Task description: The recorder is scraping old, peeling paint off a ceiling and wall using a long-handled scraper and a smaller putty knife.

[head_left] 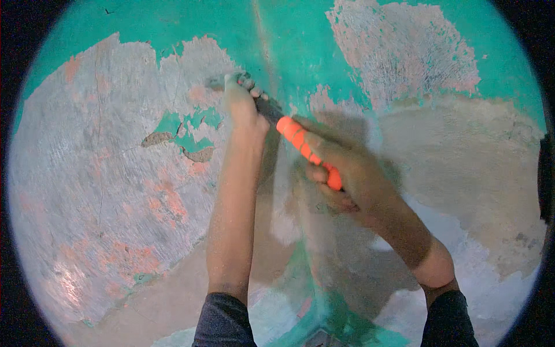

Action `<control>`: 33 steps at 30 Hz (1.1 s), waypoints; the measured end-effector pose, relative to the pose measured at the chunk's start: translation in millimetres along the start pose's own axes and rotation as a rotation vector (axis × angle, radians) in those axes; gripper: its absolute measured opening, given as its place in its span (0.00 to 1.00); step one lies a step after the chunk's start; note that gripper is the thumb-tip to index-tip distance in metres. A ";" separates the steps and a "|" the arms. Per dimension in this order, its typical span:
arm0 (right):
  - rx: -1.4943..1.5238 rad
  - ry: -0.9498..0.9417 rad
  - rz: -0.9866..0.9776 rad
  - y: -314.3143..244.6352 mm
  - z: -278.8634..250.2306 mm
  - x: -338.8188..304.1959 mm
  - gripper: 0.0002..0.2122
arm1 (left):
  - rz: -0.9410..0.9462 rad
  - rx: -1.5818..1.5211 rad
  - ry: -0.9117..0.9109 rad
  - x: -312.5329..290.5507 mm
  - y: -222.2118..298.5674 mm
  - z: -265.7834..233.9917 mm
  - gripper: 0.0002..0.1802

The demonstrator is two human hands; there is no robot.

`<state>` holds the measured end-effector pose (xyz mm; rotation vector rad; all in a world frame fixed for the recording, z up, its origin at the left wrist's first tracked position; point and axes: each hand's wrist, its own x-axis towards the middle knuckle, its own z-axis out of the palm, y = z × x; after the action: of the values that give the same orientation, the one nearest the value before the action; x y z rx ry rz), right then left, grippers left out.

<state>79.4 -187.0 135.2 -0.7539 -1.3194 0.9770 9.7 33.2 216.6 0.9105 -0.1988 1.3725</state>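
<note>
A scraper with a bright orange handle (299,141) slants across the middle of the view, over a corner where two walls meet. My right hand (347,168) is wrapped round that handle. Up and to the left of it, a dark metal blade (268,107) runs toward my left hand (241,98), whose fingers are curled against the blade's far part. The blade's working edge is blurred and partly behind the left fingers, near a border between green paint (254,34) and a bared grey patch (133,75).
The left wall has pinkish stains (167,202) and a chipped spot with green remnants (191,136). On the right wall are a whitish scraped patch (404,52) and a wide brown-grey area (462,156). The corner line (306,231) runs down between my forearms.
</note>
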 end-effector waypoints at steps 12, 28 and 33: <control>-0.071 0.079 -0.073 4.4 15.0 10.3 0.20 | -0.025 -0.016 -0.050 4.6 15.5 7.0 0.13; -0.246 0.145 -0.284 20.5 8.1 15.6 0.17 | -0.063 -0.035 -0.027 -5.7 0.5 8.7 0.16; -0.013 0.096 -0.108 -3.2 15.0 10.7 0.21 | -0.051 -0.015 -0.008 12.0 11.2 13.2 0.15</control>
<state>64.9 -179.9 144.6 -0.7231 -1.2708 0.8375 7.5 32.8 237.5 0.9037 -0.1908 1.3191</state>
